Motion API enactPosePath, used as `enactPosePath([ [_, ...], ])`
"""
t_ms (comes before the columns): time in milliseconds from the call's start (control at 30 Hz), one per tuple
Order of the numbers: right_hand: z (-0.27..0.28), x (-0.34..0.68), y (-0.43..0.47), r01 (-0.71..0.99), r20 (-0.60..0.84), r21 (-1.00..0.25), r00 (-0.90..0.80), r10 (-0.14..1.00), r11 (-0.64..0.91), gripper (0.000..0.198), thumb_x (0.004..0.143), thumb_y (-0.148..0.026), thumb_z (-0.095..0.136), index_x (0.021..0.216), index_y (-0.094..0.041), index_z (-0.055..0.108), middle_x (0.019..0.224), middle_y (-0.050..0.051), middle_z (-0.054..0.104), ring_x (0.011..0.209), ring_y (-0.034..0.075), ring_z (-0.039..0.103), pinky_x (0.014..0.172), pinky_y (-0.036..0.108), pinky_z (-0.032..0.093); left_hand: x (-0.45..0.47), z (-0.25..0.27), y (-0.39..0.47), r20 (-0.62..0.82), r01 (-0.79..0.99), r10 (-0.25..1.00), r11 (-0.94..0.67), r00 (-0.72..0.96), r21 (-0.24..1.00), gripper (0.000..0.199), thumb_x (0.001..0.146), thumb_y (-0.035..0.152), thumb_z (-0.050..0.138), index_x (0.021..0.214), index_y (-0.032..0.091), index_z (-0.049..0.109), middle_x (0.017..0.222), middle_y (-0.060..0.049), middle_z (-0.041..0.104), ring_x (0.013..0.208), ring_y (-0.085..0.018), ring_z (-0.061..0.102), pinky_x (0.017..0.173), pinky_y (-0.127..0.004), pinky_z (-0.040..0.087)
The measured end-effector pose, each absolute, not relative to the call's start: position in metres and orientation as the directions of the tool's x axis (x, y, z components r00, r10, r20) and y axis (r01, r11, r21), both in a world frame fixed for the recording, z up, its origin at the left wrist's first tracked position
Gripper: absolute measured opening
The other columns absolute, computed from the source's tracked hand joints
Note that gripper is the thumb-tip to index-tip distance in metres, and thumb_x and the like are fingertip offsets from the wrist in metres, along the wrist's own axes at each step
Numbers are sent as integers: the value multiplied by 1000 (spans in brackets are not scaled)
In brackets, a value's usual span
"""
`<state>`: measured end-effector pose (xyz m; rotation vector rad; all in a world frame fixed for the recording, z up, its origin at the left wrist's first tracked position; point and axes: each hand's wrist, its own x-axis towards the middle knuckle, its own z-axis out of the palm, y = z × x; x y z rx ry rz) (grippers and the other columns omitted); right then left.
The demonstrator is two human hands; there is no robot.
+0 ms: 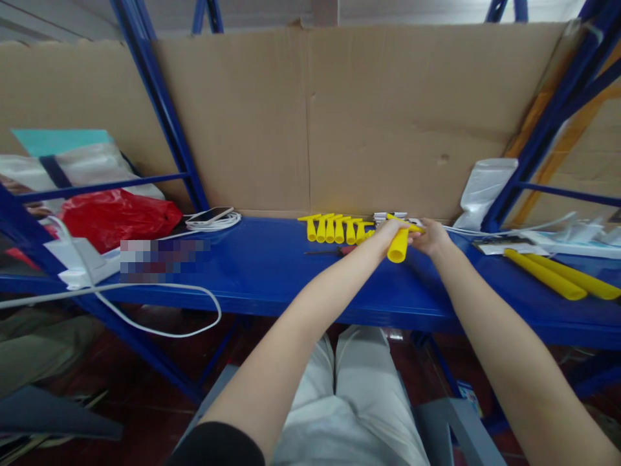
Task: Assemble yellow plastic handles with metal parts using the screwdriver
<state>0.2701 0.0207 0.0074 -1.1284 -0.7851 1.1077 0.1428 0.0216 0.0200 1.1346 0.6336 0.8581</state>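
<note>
Both hands meet above the blue shelf, at a yellow piece [398, 247] made of a round hollow tube with a thin bar across its far end. My left hand [388, 232] is closed around the tube, its open end facing me. My right hand [431, 237] pinches the bar's right end; some of its fingers are hidden behind the piece. Just left of my hands, similar yellow pieces [334, 230] stand in a row. In front of the row lies a thin screwdriver [323, 252] with a red handle, partly covered by my left forearm.
Two longer yellow tubes [546, 275] lie at the right of the blue shelf [262, 272]. A phone [213, 215] rests on a coiled white cable. Farther left are a red bag [119, 217] and a white power strip. Cardboard [388, 116] closes off the back; blue posts stand on both sides.
</note>
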Motion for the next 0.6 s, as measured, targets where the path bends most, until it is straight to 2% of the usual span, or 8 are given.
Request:
enactPosePath([
  [67,10,279,18,-289,-46,-957,221,974,20,23,91,-23,34,75,-20,50,68,4,53,46,13,37,38,22,34,159,21,23,-119,-255,806,319,580,913,27,83,2,46,107,6,57,71,-7,64,62,-14,63,52,-21,46],
  [233,5,301,19,-253,-58,-968,252,966,8,25,91,-25,30,76,-22,50,75,8,56,56,18,48,39,24,33,178,13,23,-159,-250,772,383,616,889,25,88,7,42,107,9,58,82,-11,70,70,-16,67,60,-25,51],
  [367,-1,304,23,-258,-34,-965,289,957,44,25,90,-26,29,79,-21,51,80,10,58,64,21,54,40,25,36,178,11,23,-205,-225,751,428,628,875,22,89,6,40,98,8,60,68,-9,65,63,-14,62,52,-21,45],
  [467,-2,303,26,-271,-19,-961,288,957,63,26,90,-25,29,81,-21,53,82,12,60,70,22,58,44,27,42,173,16,24,-214,-229,767,424,604,876,26,90,4,36,101,4,60,61,-5,59,54,-10,55,47,-17,40],
  [533,-3,301,27,-254,-33,-965,346,938,60,24,89,-24,32,82,-20,54,80,12,60,72,22,60,49,28,47,169,21,27,-191,-241,839,352,509,904,29,88,3,38,110,1,56,68,-7,63,57,-10,58,49,-17,42],
  [600,-2,297,26,-202,-34,-977,483,875,74,15,85,-21,40,80,-20,54,73,9,59,68,19,60,51,27,50,163,25,33,-162,-234,901,272,404,933,35,86,3,41,120,1,51,84,-11,67,66,-13,63,52,-19,45],
])
